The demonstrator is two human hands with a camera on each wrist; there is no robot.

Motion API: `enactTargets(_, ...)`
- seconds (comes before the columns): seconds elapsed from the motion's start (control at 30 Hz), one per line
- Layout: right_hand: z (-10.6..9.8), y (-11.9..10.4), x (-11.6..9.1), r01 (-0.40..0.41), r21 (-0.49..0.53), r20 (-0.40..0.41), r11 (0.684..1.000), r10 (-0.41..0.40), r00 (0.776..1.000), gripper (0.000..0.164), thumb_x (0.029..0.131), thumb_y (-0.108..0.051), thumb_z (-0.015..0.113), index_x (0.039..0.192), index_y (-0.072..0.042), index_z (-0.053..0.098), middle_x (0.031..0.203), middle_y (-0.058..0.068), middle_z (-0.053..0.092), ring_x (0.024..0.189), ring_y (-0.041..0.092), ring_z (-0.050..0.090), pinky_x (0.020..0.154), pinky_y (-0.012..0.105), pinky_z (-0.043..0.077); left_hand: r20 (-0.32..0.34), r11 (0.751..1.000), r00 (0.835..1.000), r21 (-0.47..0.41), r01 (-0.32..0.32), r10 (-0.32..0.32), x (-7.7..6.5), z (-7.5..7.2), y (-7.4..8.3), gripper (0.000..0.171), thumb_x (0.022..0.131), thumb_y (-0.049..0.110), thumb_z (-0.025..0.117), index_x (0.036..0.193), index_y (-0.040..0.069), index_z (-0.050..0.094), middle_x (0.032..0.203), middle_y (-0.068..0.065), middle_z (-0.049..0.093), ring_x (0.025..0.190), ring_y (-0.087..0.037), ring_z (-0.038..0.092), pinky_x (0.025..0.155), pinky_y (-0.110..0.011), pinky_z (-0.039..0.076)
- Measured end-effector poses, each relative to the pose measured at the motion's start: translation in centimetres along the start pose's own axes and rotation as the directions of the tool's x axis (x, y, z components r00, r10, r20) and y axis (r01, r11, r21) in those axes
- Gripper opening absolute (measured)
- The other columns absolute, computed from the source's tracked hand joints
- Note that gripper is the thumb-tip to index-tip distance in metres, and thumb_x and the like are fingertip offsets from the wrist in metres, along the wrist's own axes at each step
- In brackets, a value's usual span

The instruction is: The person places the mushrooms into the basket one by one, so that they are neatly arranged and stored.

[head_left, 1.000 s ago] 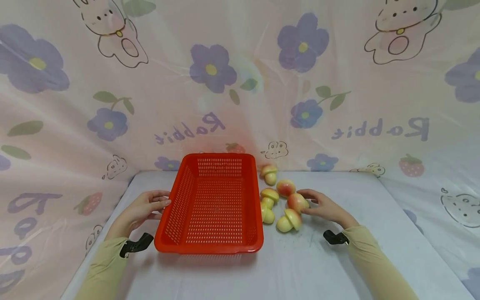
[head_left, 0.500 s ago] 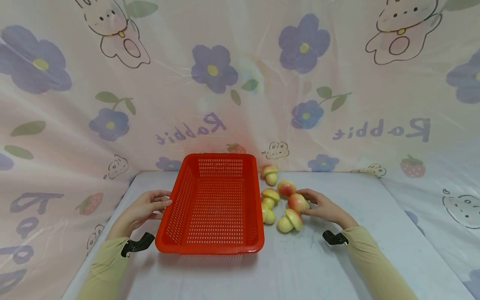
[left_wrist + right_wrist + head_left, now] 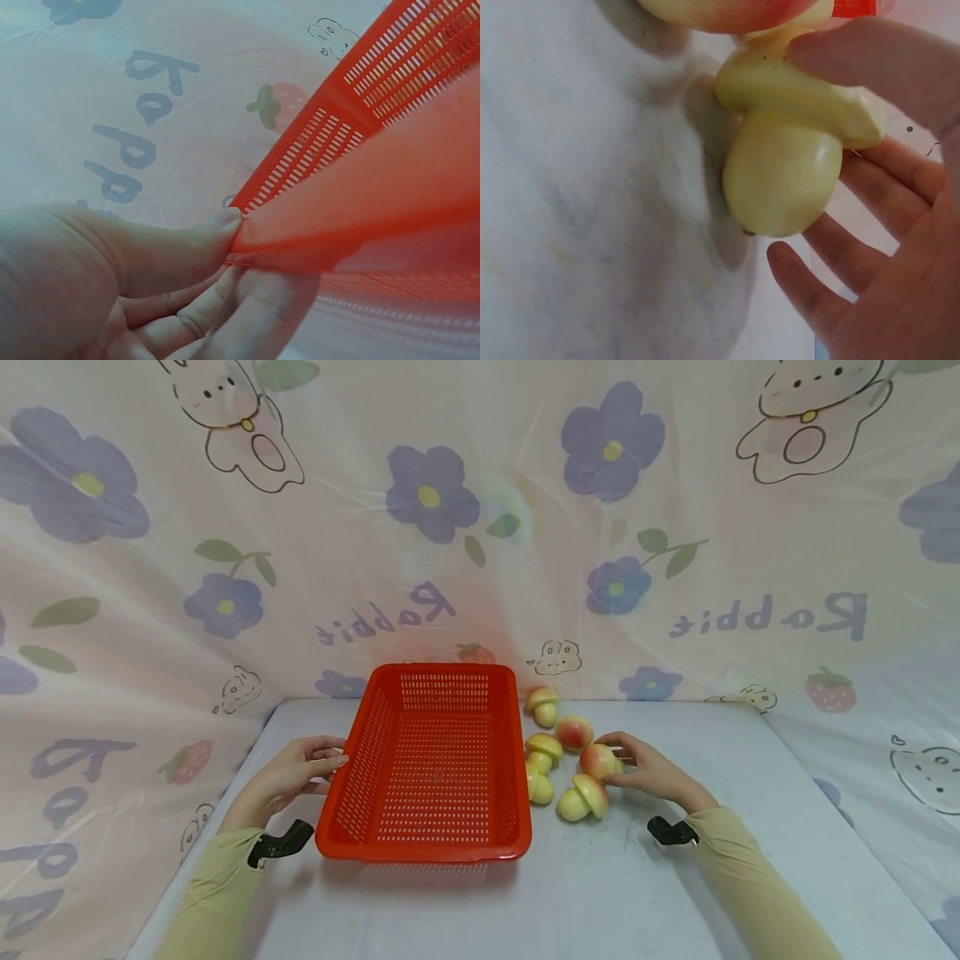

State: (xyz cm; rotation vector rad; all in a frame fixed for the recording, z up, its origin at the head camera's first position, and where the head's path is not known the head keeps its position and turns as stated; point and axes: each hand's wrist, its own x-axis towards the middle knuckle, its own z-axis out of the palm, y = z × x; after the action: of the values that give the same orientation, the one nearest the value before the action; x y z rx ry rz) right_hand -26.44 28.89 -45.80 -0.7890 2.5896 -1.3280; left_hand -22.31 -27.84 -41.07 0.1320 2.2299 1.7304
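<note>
My left hand (image 3: 288, 774) pinches the left rim of a red perforated plastic basket (image 3: 429, 853), thumb on top and fingers beneath, as the left wrist view shows at the basket edge (image 3: 274, 240). Nothing lies inside the basket. To its right, my right hand (image 3: 651, 770) holds a toy mushroom (image 3: 600, 762) with a red-and-yellow cap. In the right wrist view the thumb presses on the cap of this mushroom (image 3: 784, 169), while the fingers reach round its far side; its pale rounded stem points toward the hand.
Several similar mushrooms lie between basket and right hand: one in front (image 3: 583, 798), one behind (image 3: 574, 732), one at the back (image 3: 542, 706), and others beside the basket wall (image 3: 543, 752). A white table (image 3: 600, 893) bears everything; a printed curtain (image 3: 510, 568) encloses it.
Both hands, the basket and the mushrooms keep their places relative to each other. The whole head view has shifted slightly.
</note>
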Motion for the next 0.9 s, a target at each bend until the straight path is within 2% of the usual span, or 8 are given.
enactTargets(0.07, 0.0, -0.9, -0.1, 0.005, 0.012, 0.009, 1.000, -0.005, 1.000, 0.057, 0.083, -0.010, 0.076, 0.130, 0.003, 0.047, 0.131, 0.023, 0.049, 0.118, 0.049, 0.046, 0.097, 0.061, 0.037, 0.004, 1.000, 1.000, -0.003, -0.002, 0.002, 0.0, 0.0, 0.0, 0.053, 0.094, 0.017, 0.062, 0.134, -0.009, 0.039, 0.101, -0.015, 0.061, 0.079, -0.022, 0.061, 0.072, -0.040, 0.057)
enactTargets(0.2, -0.2, -1.1, -0.1, -0.003, -0.007, 0.015, 1.000, 0.003, 1.000, 0.060, 0.083, -0.010, 0.075, 0.133, 0.006, 0.044, 0.134, 0.026, 0.045, 0.118, 0.049, 0.046, 0.096, 0.060, 0.038, 0.002, 1.000, 1.000, 0.003, 0.003, -0.003, 0.0, 0.1, 0.2, 0.053, 0.094, 0.017, 0.062, 0.134, -0.009, 0.039, 0.102, -0.016, 0.061, 0.080, -0.023, 0.062, 0.073, -0.040, 0.057)
enactTargets(0.3, -0.4, 0.3, -0.1, 0.003, -0.029, 0.005, 1.000, -0.003, 1.000, 0.064, 0.084, -0.017, 0.076, 0.135, 0.003, 0.044, 0.136, 0.023, 0.046, 0.117, 0.046, 0.048, 0.093, 0.057, 0.043, 0.002, 1.000, 1.000, 0.002, 0.007, -0.007, 0.0, 0.1, 0.3, 0.054, 0.094, 0.017, 0.062, 0.134, -0.009, 0.038, 0.102, -0.016, 0.061, 0.080, -0.024, 0.062, 0.073, -0.040, 0.057)
enactTargets(0.6, -1.4, 0.4, -0.6, -0.043, 0.009, -0.054, 0.999, 0.044, 0.998, 0.062, 0.086, -0.018, 0.074, 0.137, 0.002, 0.044, 0.135, 0.020, 0.048, 0.114, 0.043, 0.051, 0.088, 0.044, 0.049, -0.004, 1.000, 1.000, 0.007, 0.014, -0.014, -0.1, 0.2, 0.6, 0.053, 0.094, 0.018, 0.063, 0.134, -0.009, 0.039, 0.102, -0.015, 0.061, 0.080, -0.024, 0.061, 0.072, -0.040, 0.057)
enactTargets(0.8, -1.9, 0.6, -0.8, -0.100, 0.026, -0.086, 0.995, 0.102, 0.991, 0.058, 0.087, -0.026, 0.073, 0.136, -0.008, 0.048, 0.135, 0.013, 0.050, 0.111, 0.035, 0.055, 0.086, 0.038, 0.048, -0.009, 1.000, 1.000, 0.016, 0.013, -0.013, -0.1, 0.2, 0.6, 0.052, 0.094, 0.018, 0.062, 0.133, -0.009, 0.040, 0.101, -0.015, 0.061, 0.080, -0.024, 0.061, 0.072, -0.040, 0.057)
enactTargets(0.9, -2.1, 0.5, -0.9, -0.108, 0.051, -0.108, 0.993, 0.113, 0.988, 0.055, 0.087, -0.027, 0.072, 0.135, -0.009, 0.049, 0.133, 0.012, 0.051, 0.108, 0.031, 0.057, 0.084, 0.036, 0.048, -0.002, 1.000, 1.000, 0.014, 0.013, -0.013, -0.1, 0.2, 0.5, 0.051, 0.095, 0.017, 0.062, 0.132, -0.010, 0.040, 0.101, -0.015, 0.061, 0.080, -0.024, 0.061, 0.072, -0.041, 0.057)
